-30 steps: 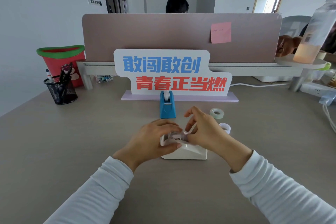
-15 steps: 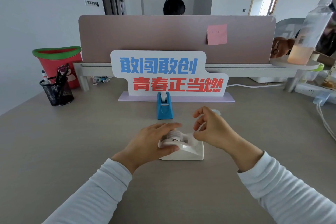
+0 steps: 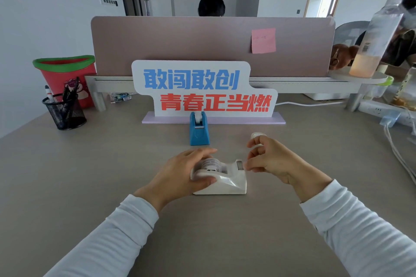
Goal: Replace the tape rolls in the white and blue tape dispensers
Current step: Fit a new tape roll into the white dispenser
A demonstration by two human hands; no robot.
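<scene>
the white tape dispenser [image 3: 227, 183] sits on the desk [image 3: 90, 175] right at the middle of my view, its cutter end [image 3: 240, 164] pointing to 3 o'clock. a tape roll [image 3: 210, 162] is seated in its well at the 9 o'clock end.

my left hand [image 3: 180, 173] grips that rounded end: the thumb lies along the near wall and the fingers curl over the far side, beside the roll. my right hand [image 3: 272, 162] is at 3 o'clock of the dispenser, thumb and forefinger drawn tight together with their tips just at the cutter end, the other fingers loosely curled above. i cannot tell whether a strip of tape is caught between those tips.

at 12 o'clock from the white one stands the blue tape dispenser [image 3: 199, 129], upright, apart from both hands, with a white roll showing in its top. at 1 o'clock a spare tape roll [image 3: 258, 135] lies flat on the desk, partly hidden behind my right fingers.

further out at 12 o'clock is a white sign [image 3: 202, 87] with blue and red lettering, backed by a brown desk divider [image 3: 168, 45] that carries a pink sticky note [image 3: 263, 40]. at 10 o'clock stand a black mesh pen cup [image 3: 64, 111] and, behind it, a red bin [image 3: 65, 74] with a green rim. at 2 o'clock a clear bottle [image 3: 373, 51] stands on a raised shelf.
</scene>
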